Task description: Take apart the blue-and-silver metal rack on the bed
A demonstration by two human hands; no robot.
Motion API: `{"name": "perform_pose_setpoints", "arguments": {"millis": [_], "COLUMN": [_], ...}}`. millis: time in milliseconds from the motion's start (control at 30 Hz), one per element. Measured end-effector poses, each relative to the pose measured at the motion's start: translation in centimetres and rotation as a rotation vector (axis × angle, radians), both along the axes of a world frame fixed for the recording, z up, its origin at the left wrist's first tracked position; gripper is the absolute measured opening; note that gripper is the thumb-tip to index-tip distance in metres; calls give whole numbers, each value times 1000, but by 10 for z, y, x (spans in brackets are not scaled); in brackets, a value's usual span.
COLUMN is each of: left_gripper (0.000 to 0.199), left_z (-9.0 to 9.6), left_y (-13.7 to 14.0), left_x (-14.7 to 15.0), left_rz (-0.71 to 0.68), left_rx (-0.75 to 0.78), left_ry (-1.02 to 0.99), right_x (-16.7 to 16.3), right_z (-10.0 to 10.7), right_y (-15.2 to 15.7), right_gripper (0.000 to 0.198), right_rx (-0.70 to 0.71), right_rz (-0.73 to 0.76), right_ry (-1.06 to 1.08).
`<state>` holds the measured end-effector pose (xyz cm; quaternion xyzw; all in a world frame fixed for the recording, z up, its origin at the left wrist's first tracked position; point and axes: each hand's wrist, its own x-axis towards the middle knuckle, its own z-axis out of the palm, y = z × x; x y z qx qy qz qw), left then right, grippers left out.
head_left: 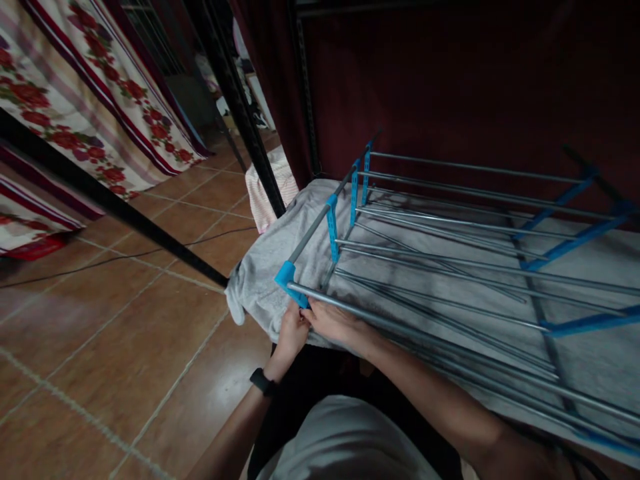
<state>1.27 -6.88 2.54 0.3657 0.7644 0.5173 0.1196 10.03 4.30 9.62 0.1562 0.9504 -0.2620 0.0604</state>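
A half-built rack of grey metal tubes [450, 267] and blue plastic connectors lies on a grey cloth. At its near left corner is a blue corner connector [290, 280], with a tube running right from it and another running up and away. My left hand [294, 328] is closed at the lower end of this connector, fingers bent inward. From the right, my right hand [331, 323] closes on the same lower end, under the near tube, its fingertips meeting those of the left. The fingers hide the part between them.
Several loose tubes [450, 327] lie inside the rack on the grey cloth [273, 247]. A black metal post [250, 127] and a black bar [125, 220] stand at the left. Beyond are a tiled floor [125, 333], a cable [145, 255] and a flowered curtain [100, 87].
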Motion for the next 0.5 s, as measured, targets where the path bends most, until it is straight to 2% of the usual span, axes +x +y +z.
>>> {"name": "perform_pose_setpoints", "arguments": {"millis": [200, 333, 500], "left_gripper": [19, 16, 15], "left_z": [-5, -5, -5], "left_y": [0, -1, 1], "left_x": [-10, -11, -9], "left_rz": [-69, -93, -58], "left_rx": [-64, -100, -75], "left_ry": [10, 8, 21], "right_x": [1, 1, 3], "right_z": [-10, -9, -5], "right_y": [-4, -3, -3], "right_gripper": [47, 48, 45], "right_rx": [137, 141, 104], "right_rz": [31, 8, -5], "right_ry": [7, 1, -16]}}
